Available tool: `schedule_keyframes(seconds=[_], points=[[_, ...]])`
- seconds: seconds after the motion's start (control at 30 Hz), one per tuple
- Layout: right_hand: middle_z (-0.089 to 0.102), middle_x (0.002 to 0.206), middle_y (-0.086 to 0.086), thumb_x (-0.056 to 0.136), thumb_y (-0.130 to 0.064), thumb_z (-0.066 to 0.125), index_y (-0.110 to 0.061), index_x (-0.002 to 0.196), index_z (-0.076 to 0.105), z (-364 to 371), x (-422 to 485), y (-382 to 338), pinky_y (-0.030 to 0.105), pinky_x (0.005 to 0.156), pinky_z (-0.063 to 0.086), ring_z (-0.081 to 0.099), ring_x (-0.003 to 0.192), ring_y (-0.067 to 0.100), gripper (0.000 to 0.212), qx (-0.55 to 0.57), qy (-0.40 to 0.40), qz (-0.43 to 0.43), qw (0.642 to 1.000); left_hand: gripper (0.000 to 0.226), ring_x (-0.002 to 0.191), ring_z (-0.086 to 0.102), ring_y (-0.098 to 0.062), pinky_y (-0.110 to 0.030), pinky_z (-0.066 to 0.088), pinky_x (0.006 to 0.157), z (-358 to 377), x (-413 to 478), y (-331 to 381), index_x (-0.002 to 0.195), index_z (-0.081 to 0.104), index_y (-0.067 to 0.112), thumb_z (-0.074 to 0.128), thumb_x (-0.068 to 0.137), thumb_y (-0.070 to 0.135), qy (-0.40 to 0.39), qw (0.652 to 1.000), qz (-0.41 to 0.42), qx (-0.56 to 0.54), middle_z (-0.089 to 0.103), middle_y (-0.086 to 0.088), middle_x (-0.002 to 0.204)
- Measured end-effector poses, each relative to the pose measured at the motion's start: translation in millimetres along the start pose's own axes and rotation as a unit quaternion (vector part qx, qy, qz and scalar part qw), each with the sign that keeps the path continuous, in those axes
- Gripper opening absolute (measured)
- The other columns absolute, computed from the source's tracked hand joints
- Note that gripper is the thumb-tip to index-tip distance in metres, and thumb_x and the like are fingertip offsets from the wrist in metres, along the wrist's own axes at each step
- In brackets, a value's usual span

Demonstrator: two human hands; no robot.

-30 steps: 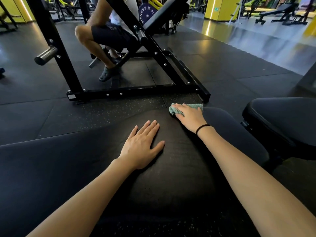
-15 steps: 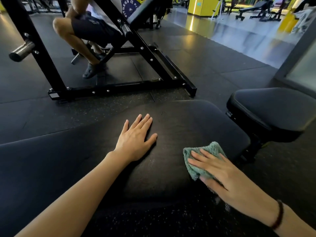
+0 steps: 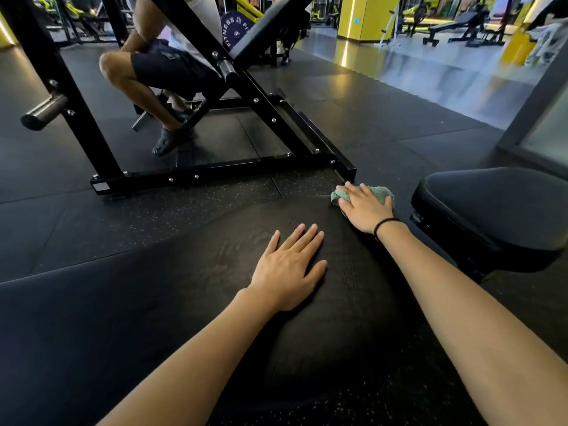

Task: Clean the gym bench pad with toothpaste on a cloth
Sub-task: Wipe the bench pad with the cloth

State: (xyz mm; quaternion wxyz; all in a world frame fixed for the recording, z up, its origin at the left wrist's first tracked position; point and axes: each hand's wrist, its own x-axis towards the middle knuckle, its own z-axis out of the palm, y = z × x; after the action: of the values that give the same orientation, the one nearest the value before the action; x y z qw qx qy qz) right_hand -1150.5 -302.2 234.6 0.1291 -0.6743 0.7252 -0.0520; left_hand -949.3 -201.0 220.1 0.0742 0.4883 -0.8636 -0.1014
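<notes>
The black gym bench pad (image 3: 159, 302) fills the lower half of the view, with faint wipe streaks near its far end. My left hand (image 3: 290, 267) lies flat on the pad, fingers straight and together. My right hand (image 3: 364, 209) presses a crumpled green cloth (image 3: 382, 193) onto the pad's far right edge, fingers spread over it. The cloth shows on both sides of the hand. No toothpaste tube is in view.
A second black padded seat (image 3: 498, 210) stands close on the right. A black steel machine frame (image 3: 221, 173) sits on the rubber floor just beyond the pad, with a person's leg (image 3: 138, 93) inside it and a steel peg (image 3: 43, 112) sticking out at left.
My right hand has swept the cloth from the pad's near right side back up to its far right edge. My left hand stays flat on the pad.
</notes>
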Motion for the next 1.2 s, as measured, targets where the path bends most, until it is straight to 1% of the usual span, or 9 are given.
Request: schedule_keyframes(seconds=[0.1,0.3,0.47,0.57,0.63,0.73,0.83,1.03,1.2], points=[[0.014,0.159,-0.004,0.103,-0.036,0.024,-0.028,0.151,0.018,-3.9,-2.4,2.2,0.055,0.115,0.004,0.007,0.147,0.015,0.049,0.004,0.015,-0.01,1.0,0.058,0.144,-0.012,-0.003,-0.039,-0.007,0.119,0.5,-0.3,-1.4,0.152,0.002,0.03,0.019,0.1,0.049,0.001,1.0,0.001,0.005,-0.005,0.015,0.158],[0.013,0.155,-0.025,0.101,-0.042,0.026,-0.045,0.145,0.019,4.0,-115.1,47.4,0.04,0.118,0.0,0.0,0.144,-0.002,0.044,0.037,0.0,-0.152,0.988,0.058,0.144,-0.012,-0.002,-0.038,-0.007,0.119,0.0,-1.4,-1.2,0.152,0.002,0.031,0.019,0.099,0.049,0.005,1.0,0.004,0.007,-0.006,0.016,0.158],[0.002,0.145,-0.044,0.084,-0.063,0.004,-0.058,0.138,0.012,7.1,-201.1,60.5,0.022,0.113,-0.012,-0.013,0.136,-0.017,0.055,0.023,-0.029,-0.169,0.985,0.057,0.143,-0.015,-0.002,-0.037,-0.01,0.118,0.2,-1.4,2.1,0.151,-0.002,0.031,0.017,0.1,0.048,0.005,1.0,-0.004,0.012,-0.01,0.017,0.157],[-0.008,0.146,-0.042,0.081,-0.064,-0.003,-0.061,0.137,0.002,7.2,-186.6,55.4,0.032,0.116,-0.014,-0.02,0.136,-0.015,0.056,-0.012,-0.036,-0.159,0.987,0.058,0.143,-0.015,-0.003,-0.037,-0.011,0.118,1.4,-1.4,4.9,0.151,-0.002,0.03,0.017,0.1,0.048,0.008,1.0,-0.005,0.014,-0.01,0.016,0.157],[-0.012,0.149,-0.037,0.089,-0.064,0.003,-0.06,0.138,-0.002,6.9,-159.4,48.5,0.041,0.115,-0.013,-0.02,0.137,-0.011,0.05,-0.026,-0.036,-0.141,0.989,0.058,0.143,-0.015,-0.003,-0.037,-0.011,0.118,1.9,-1.4,5.2,0.151,-0.002,0.03,0.017,0.1,0.048,0.012,1.0,-0.006,0.018,-0.01,0.015,0.157],[-0.007,0.154,-0.028,0.1,-0.051,0.016,-0.049,0.146,0.0,4.9,-104.8,38.5,0.051,0.114,-0.009,-0.013,0.142,-0.002,0.049,-0.047,-0.034,-0.108,0.992,0.058,0.143,-0.016,-0.004,-0.037,-0.01,0.119,1.6,-1.8,6.1,0.151,-0.003,0.03,0.017,0.1,0.048,0.01,1.0,-0.004,0.021,-0.01,0.015,0.157],[-0.006,0.157,-0.022,0.1,-0.051,0.018,-0.044,0.149,0.004,1.9,-52.7,31.1,0.055,0.115,-0.005,-0.009,0.145,0.003,0.052,-0.047,-0.02,-0.082,0.995,0.058,0.143,-0.017,-0.003,-0.038,-0.008,0.119,0.8,-1.2,6.6,0.151,-0.004,0.03,0.017,0.1,0.048,0.009,1.0,-0.004,0.022,-0.011,0.016,0.157],[-0.003,0.16,-0.014,0.092,-0.067,0.019,-0.036,0.151,0.007,-2.0,-2.5,24.8,0.056,0.114,0.001,-0.003,0.147,0.011,0.067,-0.061,-0.011,-0.06,0.996,0.058,0.143,-0.015,0.0,-0.037,-0.005,0.12,1.6,0.9,1.1,0.151,-0.001,0.033,0.019,0.099,0.049,0.016,1.0,-0.002,0.015,-0.009,0.018,0.157],[-0.005,0.16,-0.011,0.092,-0.065,0.016,-0.03,0.152,0.001,3.7,-47.7,28.7,0.047,0.117,-0.002,-0.006,0.146,0.009,0.071,-0.062,0.003,-0.091,0.994,0.058,0.143,-0.014,0.001,-0.037,-0.004,0.12,3.1,0.9,-0.2,0.151,0.0,0.034,0.02,0.099,0.05,0.017,1.0,0.001,0.013,-0.007,0.019,0.157]])
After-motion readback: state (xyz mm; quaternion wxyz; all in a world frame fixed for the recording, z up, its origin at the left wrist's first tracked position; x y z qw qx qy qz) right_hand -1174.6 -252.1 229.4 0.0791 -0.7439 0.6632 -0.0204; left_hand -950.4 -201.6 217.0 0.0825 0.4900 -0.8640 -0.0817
